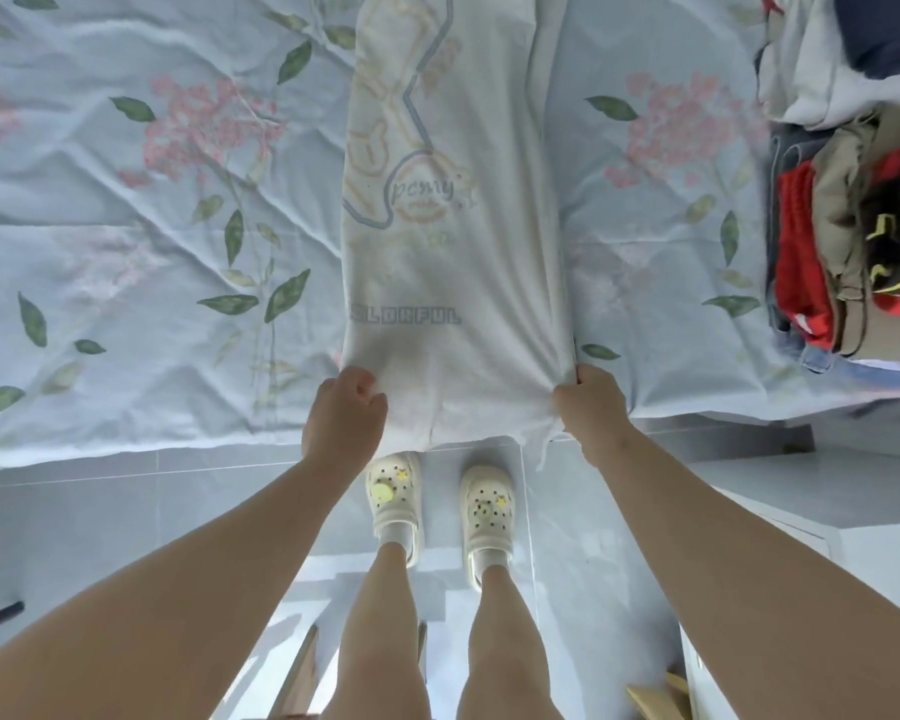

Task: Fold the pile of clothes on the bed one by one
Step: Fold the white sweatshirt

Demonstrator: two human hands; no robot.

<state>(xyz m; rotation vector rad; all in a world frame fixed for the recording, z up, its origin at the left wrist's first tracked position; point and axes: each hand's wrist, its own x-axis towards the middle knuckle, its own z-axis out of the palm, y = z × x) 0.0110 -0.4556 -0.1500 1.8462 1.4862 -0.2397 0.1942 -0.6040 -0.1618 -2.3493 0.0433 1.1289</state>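
Observation:
A white printed T-shirt [453,236] lies lengthwise on the bed as a long narrow strip, its sides folded in, running from the top edge of the view down to the bed's near edge. My left hand [344,413] pinches its near left corner. My right hand [591,405] grips its near right corner, fabric bunched in the fingers. The shirt's near end hangs slightly past the bed edge. A pile of clothes [853,241] in red, khaki, black and denim sits at the right side of the bed.
The floral light-blue bedsheet [152,226] covers the bed. More clothes, white and navy [853,54], lie at the top right. A white cabinet [827,511] stands at right beside the bed. Below are a tiled floor [126,537] and my feet in white clogs.

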